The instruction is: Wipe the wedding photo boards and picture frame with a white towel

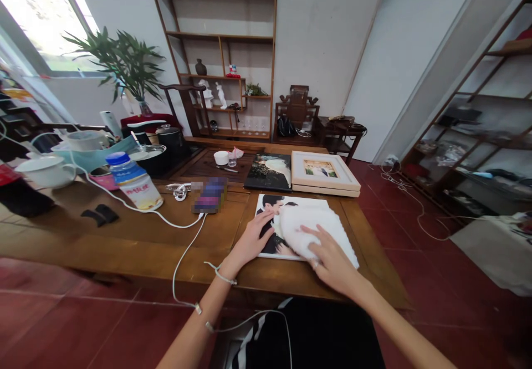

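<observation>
A photo panel [262,205] with a printed picture of a couple lies flat at the front edge of the wooden table. My left hand [252,240] rests on the panel's left part, fingers stretched out and holding nothing. Over the panel's right side spreads a fluffy white cloth [332,227], which hides much of the picture. My right hand [328,255] presses on this cloth and grips it, some fingers sunk into the pile. Just behind the panel are a dark photo panel [269,172] and a light wooden picture frame [326,172].
Left on the table [137,241] are a phone [210,196] with a white cable [177,272], a blue-capped bottle [133,183], a white pot [45,170] and a dark drink bottle [25,197]. A small white bowl [221,158] stands farther back. The cable passes near my left forearm.
</observation>
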{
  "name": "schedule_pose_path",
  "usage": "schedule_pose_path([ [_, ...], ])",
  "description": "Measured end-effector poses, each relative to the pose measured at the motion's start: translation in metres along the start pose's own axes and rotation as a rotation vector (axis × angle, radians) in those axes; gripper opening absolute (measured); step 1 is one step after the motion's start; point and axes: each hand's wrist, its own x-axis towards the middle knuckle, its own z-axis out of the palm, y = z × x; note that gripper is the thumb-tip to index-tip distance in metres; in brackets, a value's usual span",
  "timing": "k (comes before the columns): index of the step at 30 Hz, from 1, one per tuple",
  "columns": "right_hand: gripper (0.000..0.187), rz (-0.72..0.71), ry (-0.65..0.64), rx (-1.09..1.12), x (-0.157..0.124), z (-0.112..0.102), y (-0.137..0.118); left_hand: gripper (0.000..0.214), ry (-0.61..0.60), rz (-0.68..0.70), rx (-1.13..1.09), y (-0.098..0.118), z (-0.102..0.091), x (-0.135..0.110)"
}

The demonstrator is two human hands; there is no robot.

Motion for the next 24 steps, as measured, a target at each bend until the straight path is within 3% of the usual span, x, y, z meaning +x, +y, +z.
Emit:
schedule_pose_path([
  [3,0.024,-0.083,-0.075,0.033,-0.009,-0.004,-0.022,0.037,0.007,0.012,0.006,-0.002,0.001,-0.001],
  [5,0.023,-0.068,-0.079,0.021,-0.003,-0.003,-0.021,0.037,0.012,0.025,0.010,-0.003,0.002,-0.002],
  [12,0.024,0.059,0.014,-0.107,0.054,0.002,0.039,0.039,0.028,0.037,0.041,-0.003,0.003,-0.002],
  [16,0.026,0.140,0.045,-0.107,0.074,0.001,0.056,0.039,0.001,0.043,0.057,-0.001,0.002,-0.002],
  [20,0.025,0.112,0.075,-0.105,0.063,0.006,0.046,0.039,0.008,0.031,0.044,0.000,0.000,-0.002],
  [24,0.019,0.045,0.020,-0.049,0.029,0.006,0.014,0.038,0.007,0.020,0.006,0.000,0.000,-0.001],
])
